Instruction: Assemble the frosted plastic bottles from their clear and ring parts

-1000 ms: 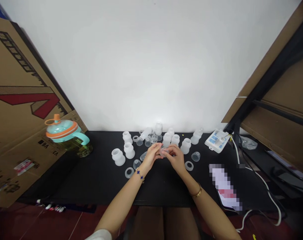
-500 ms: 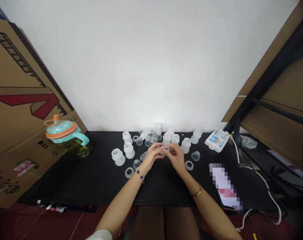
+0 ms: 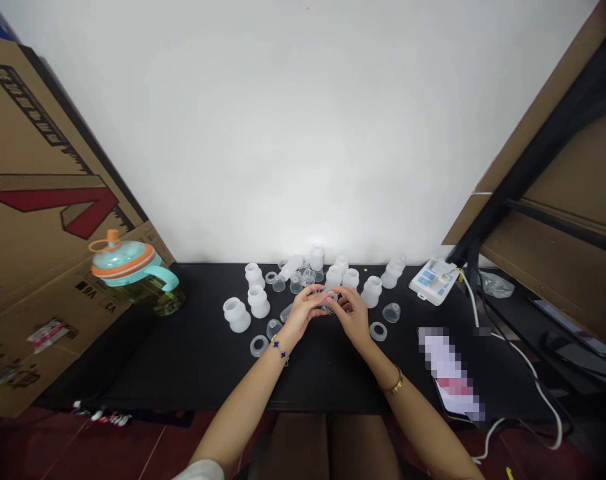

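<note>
Broadly, a black table (image 3: 183, 367) bears a jug (image 3: 133, 268) on the person's left and a phone (image 3: 450, 373) on the right. Over its middle, the left hand (image 3: 304, 313) and right hand (image 3: 351, 315) meet near white bottles (image 3: 237, 315), clear caps (image 3: 391, 313) and rings (image 3: 378, 331). Fingertips of both grip a part (image 3: 329, 302) (clear, its shape hard to tell).

Head camera — at six o'clock, close above the black table (image 3: 183, 360), facing forward-down — white wall (image 3: 303, 133) at twelve
</note>
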Tool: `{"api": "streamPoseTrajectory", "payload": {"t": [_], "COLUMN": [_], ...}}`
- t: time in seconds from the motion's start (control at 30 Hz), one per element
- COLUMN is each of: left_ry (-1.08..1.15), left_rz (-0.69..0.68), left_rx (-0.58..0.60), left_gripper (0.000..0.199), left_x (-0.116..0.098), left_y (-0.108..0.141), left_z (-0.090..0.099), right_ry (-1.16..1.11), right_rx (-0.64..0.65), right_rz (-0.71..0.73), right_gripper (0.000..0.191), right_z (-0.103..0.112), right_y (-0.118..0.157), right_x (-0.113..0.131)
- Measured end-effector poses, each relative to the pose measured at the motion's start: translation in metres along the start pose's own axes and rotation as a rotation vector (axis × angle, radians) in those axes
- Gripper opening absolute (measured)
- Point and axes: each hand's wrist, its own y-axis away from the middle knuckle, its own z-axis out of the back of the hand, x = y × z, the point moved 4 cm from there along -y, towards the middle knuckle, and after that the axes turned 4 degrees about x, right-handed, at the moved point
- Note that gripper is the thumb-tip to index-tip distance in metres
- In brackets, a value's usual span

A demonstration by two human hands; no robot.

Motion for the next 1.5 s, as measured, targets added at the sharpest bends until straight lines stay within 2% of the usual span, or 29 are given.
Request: {"api": "streamPoseTrajectory", "payload": {"t": [0.53,0.8,0.9,1.13,1.5], "left_ry": [-0.017,-0.001,-0.015,-0.072,-0.194], "left_rz": [-0.018,0.004,0.012,0.036,-0.065], "left_rx": [0.015,0.022,0.034,0.07,0.069], "left_gripper": [0.044,0.043,0.047,0.071,0.065], "left_x": [-0.003,-0.001,-0.001,0.003,0.003], "left_y": [0.002,-0.001,0.0,0.0,-0.003], "left_z": [-0.002,-0.001,-0.001,-0.003,-0.007], "right_ry": [-0.012,-0.116,-0.167,-0.202,-0.172], "right_rx": [-0.024,0.018,0.031,0.027,0.038], "right_rz": [-0.016,-0.073,-0.096,-0.086,-0.02], "right_gripper": [0.029,0.032,0.033,0.034,0.04], "right_z": [0.0,-0.002,-0.002,0.001,0.002], "right_y": [-0.001,0.0,-0.001,-0.002,0.0], "right_x": [-0.005,-0.013,-0.012,-0.01,-0.015]}}
